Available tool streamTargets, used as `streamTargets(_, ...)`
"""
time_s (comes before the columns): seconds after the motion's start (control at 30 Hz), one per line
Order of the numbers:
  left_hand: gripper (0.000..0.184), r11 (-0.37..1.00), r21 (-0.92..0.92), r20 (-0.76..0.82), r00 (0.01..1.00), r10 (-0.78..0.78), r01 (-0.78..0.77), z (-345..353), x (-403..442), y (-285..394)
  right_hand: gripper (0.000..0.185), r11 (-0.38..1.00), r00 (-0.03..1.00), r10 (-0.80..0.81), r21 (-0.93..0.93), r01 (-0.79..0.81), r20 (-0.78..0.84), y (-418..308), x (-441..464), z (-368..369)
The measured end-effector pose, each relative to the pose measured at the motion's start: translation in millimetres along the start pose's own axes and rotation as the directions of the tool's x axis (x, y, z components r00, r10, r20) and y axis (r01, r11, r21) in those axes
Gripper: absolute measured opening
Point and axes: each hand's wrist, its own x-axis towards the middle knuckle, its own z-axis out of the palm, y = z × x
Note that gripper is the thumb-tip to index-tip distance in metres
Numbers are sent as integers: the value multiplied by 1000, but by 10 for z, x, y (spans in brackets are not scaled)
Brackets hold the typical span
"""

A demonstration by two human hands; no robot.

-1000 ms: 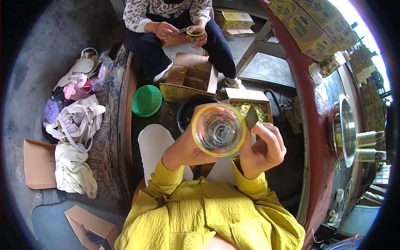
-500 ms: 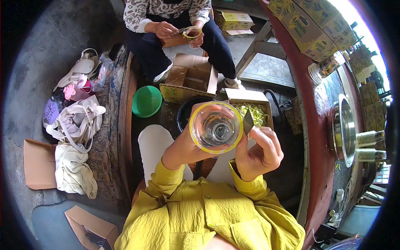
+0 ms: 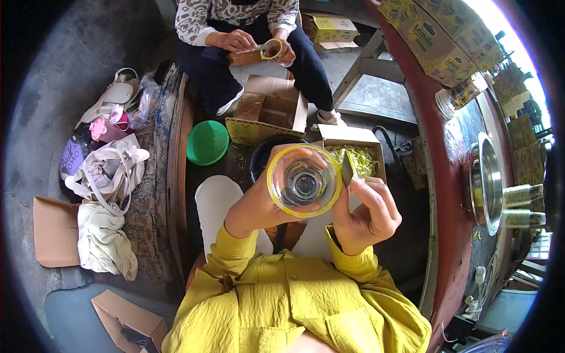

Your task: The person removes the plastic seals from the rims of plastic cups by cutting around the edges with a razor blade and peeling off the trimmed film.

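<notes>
My left hand (image 3: 250, 207) is wrapped round a clear cup (image 3: 304, 185) with a yellow rim, whose open mouth faces up at me. Its fingers show through the clear wall. My right hand (image 3: 371, 216) pinches a small dark flat blade (image 3: 346, 169) between thumb and fingers, at the right side of the cup's rim. Whether the blade touches the rim I cannot tell. Behind the cup, a cardboard box (image 3: 353, 136) holds yellow-green shavings (image 3: 365, 162). A dark basin (image 3: 257, 162) is partly hidden behind the cup and my left hand.
Opposite sits a person (image 3: 235, 17) with a yellow-rimmed cup (image 3: 272, 49) in hand. An opened carton (image 3: 276, 109) and a green basin (image 3: 208, 143) stand on the floor. To the right, a red-edged counter (image 3: 444, 235) carries a metal basin (image 3: 489, 182). Bags (image 3: 112, 170) lie left.
The blade in my right hand has turned slightly more upright by the rim, and my cup has shifted slightly left. The other person's cup and hands have tilted and moved a little.
</notes>
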Motion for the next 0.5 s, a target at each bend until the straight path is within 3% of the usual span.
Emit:
streamTargets(0.3, 71, 1000, -8, 80, 997, -24, 25, 22, 23, 84, 27, 999, 999, 32, -2, -32, -11, 3, 2, -12)
streamTargets(0.4, 70, 998, -28, 32, 998, -53, 54, 41, 5, 62, 27, 998, 998, 56, 8, -56, -22, -23, 24, -16)
streamTargets(0.5, 68, 969, -244, -52, 997, -54, 40, 103, 47, -16, 27, 996, 994, 88, 20, -87, -67, -16, 28, -10)
